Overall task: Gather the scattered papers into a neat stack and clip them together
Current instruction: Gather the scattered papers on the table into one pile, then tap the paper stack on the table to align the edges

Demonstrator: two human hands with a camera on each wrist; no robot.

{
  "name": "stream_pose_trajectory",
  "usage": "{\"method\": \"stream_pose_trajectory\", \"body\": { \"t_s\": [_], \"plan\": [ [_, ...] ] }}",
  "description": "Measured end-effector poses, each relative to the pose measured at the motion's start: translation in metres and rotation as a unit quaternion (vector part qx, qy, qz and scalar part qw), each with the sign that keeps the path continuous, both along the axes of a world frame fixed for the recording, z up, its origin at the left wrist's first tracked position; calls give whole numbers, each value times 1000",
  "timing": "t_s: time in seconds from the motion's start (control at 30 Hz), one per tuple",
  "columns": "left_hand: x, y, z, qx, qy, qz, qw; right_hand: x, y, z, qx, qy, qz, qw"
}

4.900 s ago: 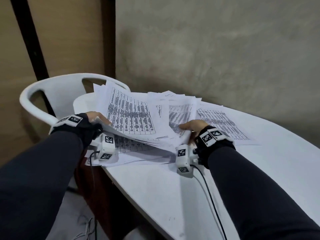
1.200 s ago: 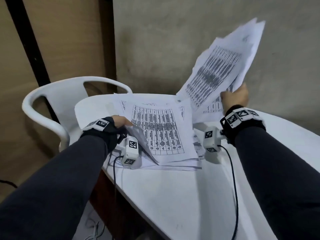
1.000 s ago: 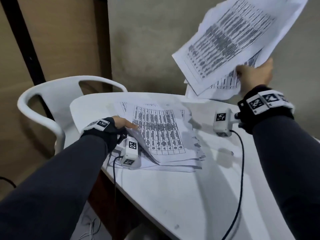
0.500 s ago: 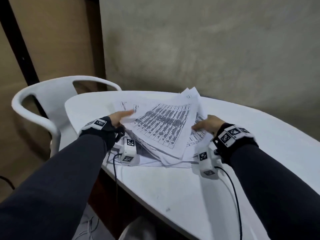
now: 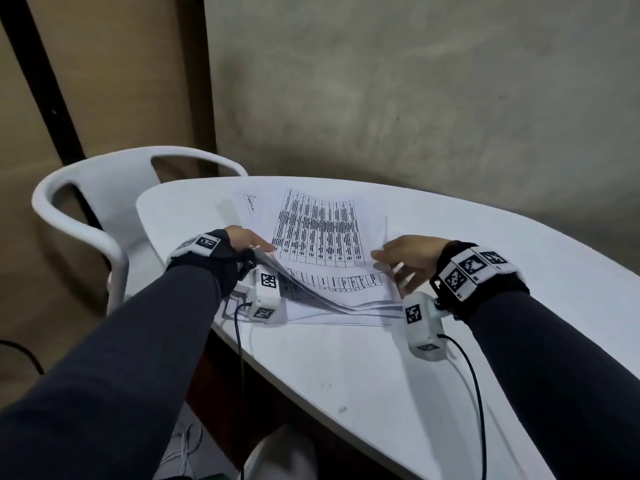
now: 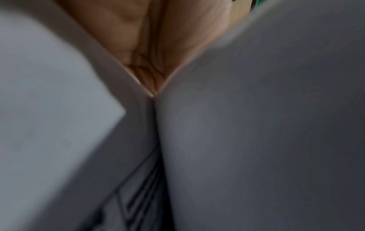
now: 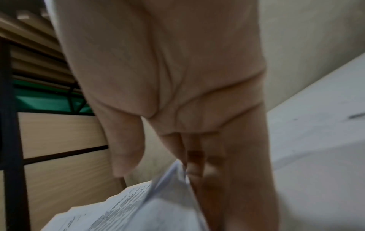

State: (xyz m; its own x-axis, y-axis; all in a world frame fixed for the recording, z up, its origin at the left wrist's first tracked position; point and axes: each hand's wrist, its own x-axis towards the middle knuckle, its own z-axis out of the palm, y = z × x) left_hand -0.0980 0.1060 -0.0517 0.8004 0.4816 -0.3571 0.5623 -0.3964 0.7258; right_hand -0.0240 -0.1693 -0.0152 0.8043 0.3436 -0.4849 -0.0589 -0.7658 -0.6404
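Dim, flat indoor light; soft shadows; head view wide-angle curved at edges; both wrist views blurred.

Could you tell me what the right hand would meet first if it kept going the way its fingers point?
Most likely the papers: the right hand points leftward at their right edge, fingertips already at it. Whether they touch is unclear.

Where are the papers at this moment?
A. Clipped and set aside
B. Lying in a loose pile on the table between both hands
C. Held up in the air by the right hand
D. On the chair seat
B: the papers lie on the table, left hand and right hand at their sides.
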Motion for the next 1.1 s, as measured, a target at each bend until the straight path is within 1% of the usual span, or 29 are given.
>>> {"method": "stream_pose_trajectory", "body": {
  "t_s": [0.03, 0.1, 0.17, 0.23, 0.27, 0.3, 0.37, 0.4, 0.47, 0.5, 0.57, 0.63, 0.7, 0.8, 0.9, 1.0, 1.03, 1.07, 1.1],
  "plan": [
    [-3, -2, 5, -31, -5, -24, 999, -1, 2, 2, 16, 0, -20, 1000],
    [2, 6, -6, -100, -21, -41, 994, 0, 3, 2, 7, -38, -36, 999],
    [-9, 0, 2, -162, -34, -46, 985, 0, 4, 2, -34, -57, 4, 998],
    [-11, -2, 1, -153, -46, -42, 986, -4, 4, 1, -31, -61, 47, 997],
    [-10, -1, 2, -143, -56, -32, 988, -5, 3, 0, -21, -65, 50, 996],
    [-8, 0, 2, -115, -64, -38, 991, -3, 0, -1, -4, -66, 40, 997],
    [-5, 6, -2, -63, -87, -86, 990, -2, -7, -2, 45, -61, -9, 997],
    [-1, 10, -7, -58, -106, -97, 988, -3, -11, -2, 61, -58, -35, 996],
    [-12, 3, 0, -70, -156, -84, 982, -1, -23, -2, 80, -59, -71, 992],
    [-17, -1, 4, -86, -189, -80, 975, -2, -29, -2, 105, -60, -84, 989],
    [-25, -12, 15, -135, -229, -89, 960, -5, -38, 1, 174, -59, -99, 978],
    [-28, -22, 29, -185, -262, -110, 941, -13, -43, 9, 275, -76, -95, 954],
    [-31, -35, 50, -207, -295, -134, 923, -26, -46, 29, 367, -124, -106, 916],
    [-36, -54, 87, -216, -336, -153, 904, -35, -61, 60, 438, -191, -97, 873],
    [-40, -81, 121, -194, -384, -170, 887, -45, -72, 81, 478, -277, -112, 826],
    [-37, -97, 138, -191, -419, -147, 876, -54, -79, 92, 493, -339, -122, 792],
    [-37, -100, 139, -198, -423, -137, 874, -57, -82, 92, 498, -350, -131, 783],
    [-37, -103, 140, -193, -424, -133, 875, -61, -87, 93, 496, -355, -135, 781],
    [-37, -105, 138, -169, -422, -118, 883, -63, -90, 89, 488, -356, -138, 785]
  ]
}}
